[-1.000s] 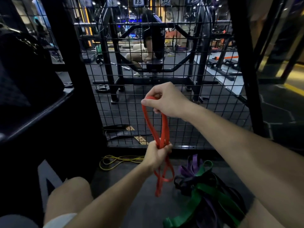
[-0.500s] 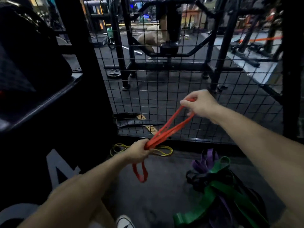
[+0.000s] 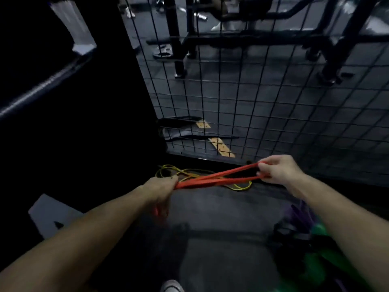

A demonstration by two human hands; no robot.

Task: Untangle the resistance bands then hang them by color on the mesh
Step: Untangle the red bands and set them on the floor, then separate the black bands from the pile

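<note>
Red band [image 3: 214,179] is stretched btwn both hands, low over the dark floor [image 3: 221,228], just in front of the mesh [image 3: 273,114]. Head view, the only one:

Left hand [image 3: 161,187] grips one end w/ fingers curled round the bunched strands; a short red tail shows blurred below the fist. Right hand [image 3: 277,168] pinches the other end, thumb and fingers splitting the loop into an upper and a lower strand. Long axis runs roughly left-right, rising slightly toward the right hand. Strands look to cross about mid-span, so prob. one twist still in it.

Key relation: mesh stands just beyond the band, and the right hand is the nearer one to it, close to the bottom rail. Judging from that, the right end is the natural one to lift to the wires; left would have to feed slack.

Yellow band [image 3: 202,175] lies on the floor under the red one, loose and looped, hard against the foot of the mesh. Pile of green, purple and black bands [image 3: 305,239] sits at lower right, partly hidden by the right forearm, still tangled.

No containers in sight; no bands seen hanging on the part of the mesh in view. A shoe tip [image 3: 171,286] shows at the bottom edge.
</note>
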